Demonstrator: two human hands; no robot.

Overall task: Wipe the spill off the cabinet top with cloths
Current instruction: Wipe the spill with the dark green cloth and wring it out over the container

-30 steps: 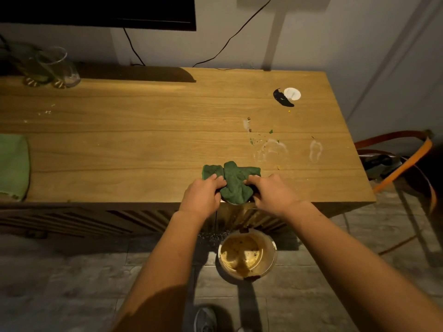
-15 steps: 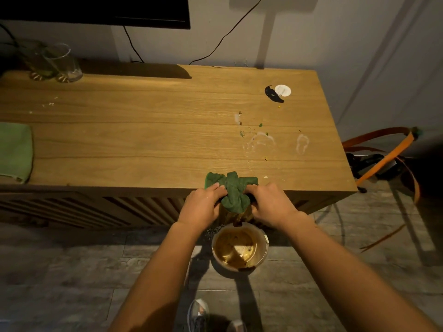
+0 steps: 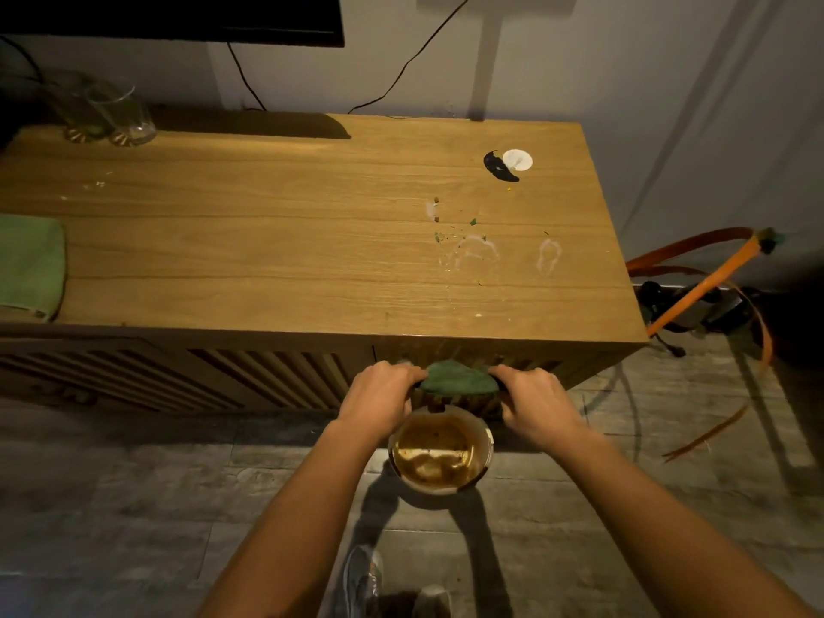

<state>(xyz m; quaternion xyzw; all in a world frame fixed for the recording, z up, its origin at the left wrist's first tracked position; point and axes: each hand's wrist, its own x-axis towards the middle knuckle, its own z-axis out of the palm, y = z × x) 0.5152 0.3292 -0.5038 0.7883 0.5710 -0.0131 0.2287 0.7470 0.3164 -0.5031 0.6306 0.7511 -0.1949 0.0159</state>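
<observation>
Head view, and the dark green cloth (image 3: 459,380) had left the wood. A second before, it lay bunched on the front edge of the cabinet top (image 3: 290,243); half a second before, it was sliding over the lip. Now it hung clear of the top, in front of the slatted doors and straight above the bucket (image 3: 490,439) of brown water on the floor.

Both hands had come down with it. The left hand (image 3: 379,394) gripped its left end, fingers curled round the fabric. The right hand (image 3: 533,399) gripped the right end the same way, with the cloth bunched tight between them. I judged that a wring-out: a loaded cloth brought to the bucket.

The job wasn't finished, though. White rings (image 3: 472,249), scattered specks and a black smear (image 3: 497,167) beside a white disc (image 3: 517,160) all sat on the right half of the top. A lighter green cloth (image 3: 29,265) lay at the far left edge, well apart. The dark cloth would likely need to go back up for those marks.
</observation>
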